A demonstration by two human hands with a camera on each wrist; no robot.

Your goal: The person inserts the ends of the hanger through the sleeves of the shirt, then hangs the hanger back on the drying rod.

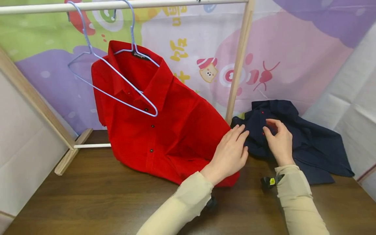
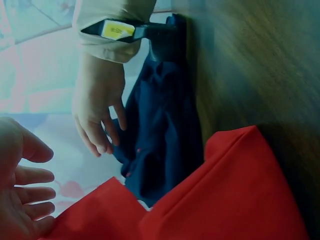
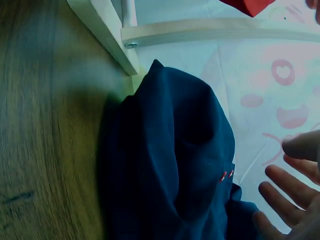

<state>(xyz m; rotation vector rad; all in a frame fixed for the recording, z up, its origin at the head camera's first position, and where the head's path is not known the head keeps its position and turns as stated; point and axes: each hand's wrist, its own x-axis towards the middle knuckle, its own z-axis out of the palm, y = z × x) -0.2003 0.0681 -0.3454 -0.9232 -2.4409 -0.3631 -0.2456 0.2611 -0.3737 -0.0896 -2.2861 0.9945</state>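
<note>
A red shirt [image 1: 129, 130] hangs from the rack with a light blue hanger [image 1: 133, 29] inside its collar; its lower part spreads onto the table. My left hand [image 1: 227, 155] is by the shirt's right side, fingers extended and holding nothing; whether they touch the cloth I cannot tell. To the right, a dark navy shirt [image 1: 311, 137] with red buttons lies crumpled on the table. Above it is my right hand [image 1: 280, 142], its thumb and fingers loosely bent and apart. In the right wrist view those fingers [image 3: 287, 187] stand off the navy cloth [image 3: 165, 150].
A second light blue hanger [image 1: 113, 99] hangs in front of the red shirt with no garment on it. The wooden rack has a white top rod [image 1: 188, 3] and a right post [image 1: 239, 65]. Behind is a printed cartoon cloth [image 1: 188, 42]. Brown tabletop [image 1: 97, 195] extends in front.
</note>
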